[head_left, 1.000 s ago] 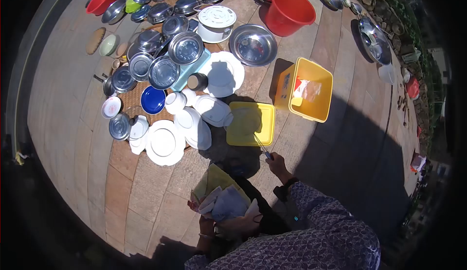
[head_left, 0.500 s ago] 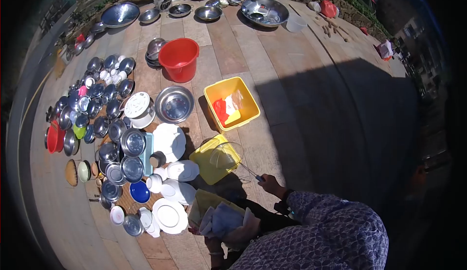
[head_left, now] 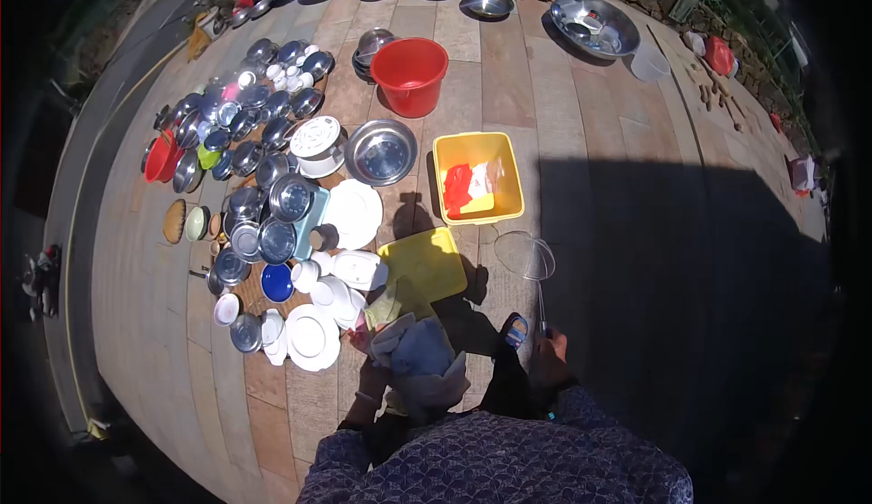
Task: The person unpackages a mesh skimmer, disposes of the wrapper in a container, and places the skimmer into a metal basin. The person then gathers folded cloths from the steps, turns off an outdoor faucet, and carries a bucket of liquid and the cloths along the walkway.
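My right hand (head_left: 549, 359) is closed around the handle of a round wire-mesh skimmer (head_left: 541, 293). Its basket is up and away from me, over the paving right of the yellow lid. My left hand (head_left: 371, 379) grips a bundle of cloths (head_left: 420, 350), blue-grey and pinkish, low in front of my body; its fingers are partly hidden by the bundle. Just beyond the cloths lies a flat yellow lid (head_left: 425, 263), partly in shadow. A yellow plastic bin (head_left: 510, 206) stands behind the lid with red, white and yellow items inside.
White plates (head_left: 354, 213), bowls and metal pans (head_left: 277, 241) crowd the ground at left. A red bucket (head_left: 409, 77) and a steel basin (head_left: 381, 152) stand beyond. Large metal pans (head_left: 595, 27) line the back near a stone wall. Shadow covers the paving at right.
My view has turned, so the ground things sit differently in it. The skimmer has moved right, off the yellow lid, and now points away from me. Both hands keep their holds.
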Demonstrator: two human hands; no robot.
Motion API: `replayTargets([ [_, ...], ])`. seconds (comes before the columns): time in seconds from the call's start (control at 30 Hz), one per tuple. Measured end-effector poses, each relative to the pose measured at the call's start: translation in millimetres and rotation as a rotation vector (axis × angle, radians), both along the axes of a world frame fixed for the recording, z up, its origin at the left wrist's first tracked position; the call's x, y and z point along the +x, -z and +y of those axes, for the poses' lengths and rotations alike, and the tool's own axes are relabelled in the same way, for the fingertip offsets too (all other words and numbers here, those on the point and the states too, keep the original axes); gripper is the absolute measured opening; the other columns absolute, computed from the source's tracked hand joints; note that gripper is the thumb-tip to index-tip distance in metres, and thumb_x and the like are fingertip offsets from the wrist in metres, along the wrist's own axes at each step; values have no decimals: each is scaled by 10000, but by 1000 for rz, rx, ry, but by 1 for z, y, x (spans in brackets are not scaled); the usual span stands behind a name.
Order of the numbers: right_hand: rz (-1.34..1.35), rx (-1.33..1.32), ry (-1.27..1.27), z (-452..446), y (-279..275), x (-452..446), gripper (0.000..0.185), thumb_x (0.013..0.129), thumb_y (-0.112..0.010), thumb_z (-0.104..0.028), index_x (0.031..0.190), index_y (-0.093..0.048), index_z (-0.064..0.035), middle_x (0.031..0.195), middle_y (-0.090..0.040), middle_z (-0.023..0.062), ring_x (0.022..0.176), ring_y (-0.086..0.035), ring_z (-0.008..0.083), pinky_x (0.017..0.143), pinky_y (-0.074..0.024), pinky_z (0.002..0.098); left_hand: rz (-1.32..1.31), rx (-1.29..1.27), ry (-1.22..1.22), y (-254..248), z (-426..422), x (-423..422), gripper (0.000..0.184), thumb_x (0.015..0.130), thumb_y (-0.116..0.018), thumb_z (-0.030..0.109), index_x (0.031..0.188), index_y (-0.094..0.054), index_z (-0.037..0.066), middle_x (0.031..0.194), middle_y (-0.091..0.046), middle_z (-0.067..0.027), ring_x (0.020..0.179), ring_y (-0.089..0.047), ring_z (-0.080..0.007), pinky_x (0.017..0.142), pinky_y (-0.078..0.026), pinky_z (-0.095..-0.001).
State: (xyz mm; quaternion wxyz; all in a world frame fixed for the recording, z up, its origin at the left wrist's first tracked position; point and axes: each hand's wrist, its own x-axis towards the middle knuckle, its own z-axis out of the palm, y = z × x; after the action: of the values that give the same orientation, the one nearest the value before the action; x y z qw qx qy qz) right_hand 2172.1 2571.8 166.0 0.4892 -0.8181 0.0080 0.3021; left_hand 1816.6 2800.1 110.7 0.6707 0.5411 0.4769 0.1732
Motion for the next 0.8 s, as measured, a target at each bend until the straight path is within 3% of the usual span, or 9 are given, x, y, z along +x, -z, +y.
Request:
replayTargets([
  [0.03,90,26,61,-1,-12,15,109,749,-586,-108,761,-560,-3,546,-486,16,481,-458,82,436,-358,236,-123,-134,-116,-3,-8,19,359,801,-591,174,1125,-509,44,978,-609,-74,842,-593,-181,728,-499,-293],
  [0.1,167,-34,-101,-26,-4,54,134,748,-567,-134,779,-568,-4,546,-466,8,471,-429,86,439,-335,251,106,-172,-104,-105,-12,95,412,773,-634,147,1148,-505,37,999,-608,-52,863,-569,-122,711,-483,-260],
  [0.2,99,-54,-161,-64,-25,111,158,760,-538,-167,780,-567,-13,545,-441,-2,468,-400,85,447,-309,255,179,-58,-40,-130,-36,166,425,783,-636,166,1156,-490,27,1016,-602,-56,891,-568,-126,777,-465,-258],
  [0.33,59,-107,-234,-101,-60,196,211,802,-535,-237,726,-542,-40,541,-428,-5,478,-397,81,454,-306,243,-294,-207,-212,-106,-80,257,415,796,-623,142,1166,-477,25,1031,-591,-49,922,-565,-125,798,-463,-255],
  [0.43,32,-36,-364,-126,-57,262,244,817,-547,-278,748,-545,-44,555,-427,-16,489,-403,80,460,-309,243,-327,-93,-124,-112,-95,317,398,813,-599,120,1175,-463,28,1040,-582,-39,938,-564,-130,816,-462,-260],
  [0.53,10,-259,-284,-106,-87,306,206,823,-552,-259,758,-527,-66,577,-427,-36,487,-395,71,459,-309,228,-187,-88,-23,-113,-99,374,363,822,-593,120,1154,-473,31,1031,-582,-30,937,-561,-121,817,-461,-257],
  [0.6,-122,-150,-117,-83,-103,325,179,835,-547,-238,747,-503,-88,591,-429,-46,480,-380,65,450,-313,220,-224,-189,12,-116,-93,409,417,819,-608,119,1200,-461,35,1063,-566,-38,956,-530,-102,842,-446,-265],
  [0.73,39,-4,-122,-46,-95,414,180,850,-540,-250,765,-496,-98,579,-402,-52,480,-361,62,438,-316,218,-315,-213,-73,-115,-70,487,337,811,-622,158,1106,-508,42,999,-590,-27,902,-555,-89,795,-461,-246],
  [0.8,10,35,-125,-6,-131,438,188,861,-525,-267,802,-508,-90,571,-381,-54,479,-366,60,427,-326,224,-309,-231,-32,-92,-53,527,387,807,-626,141,1152,-486,37,1031,-579,-32,926,-542,-92,821,-452,-254],
])
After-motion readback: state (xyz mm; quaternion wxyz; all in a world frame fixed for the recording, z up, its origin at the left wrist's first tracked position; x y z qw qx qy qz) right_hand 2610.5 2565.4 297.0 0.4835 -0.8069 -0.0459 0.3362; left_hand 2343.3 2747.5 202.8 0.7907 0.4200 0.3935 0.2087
